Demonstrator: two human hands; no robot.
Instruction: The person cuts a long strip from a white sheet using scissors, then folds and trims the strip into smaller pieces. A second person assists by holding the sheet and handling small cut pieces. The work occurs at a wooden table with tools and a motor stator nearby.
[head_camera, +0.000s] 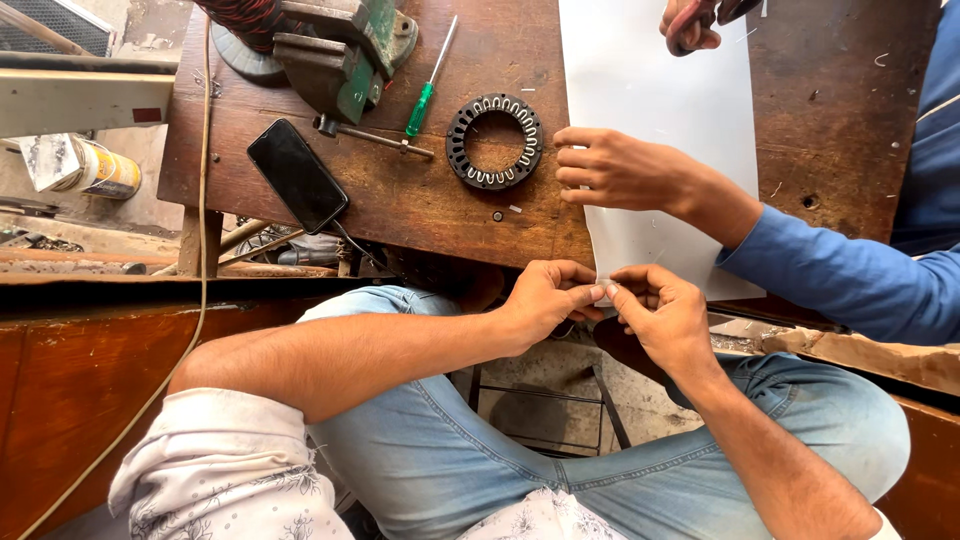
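Note:
My left hand (545, 298) and my right hand (660, 310) meet at the near edge of a white sheet (655, 100) that lies on the wooden table (400, 200). Both pinch the sheet's lower left corner between thumb and fingers. A co-worker's hand (620, 170) in a blue sleeve presses flat on the sheet's left edge. Another hand of the co-worker (690, 22) holds a tool with red handles at the sheet's far end. A black ring-shaped motor stator (494, 141) sits just left of the sheet.
A green-handled screwdriver (428, 85), a black phone (298, 175) and a green bench vise (335, 55) stand on the table's left part. A cable (203, 250) hangs off the left edge. A can (95, 168) lies on the floor at left. My knees in jeans sit below.

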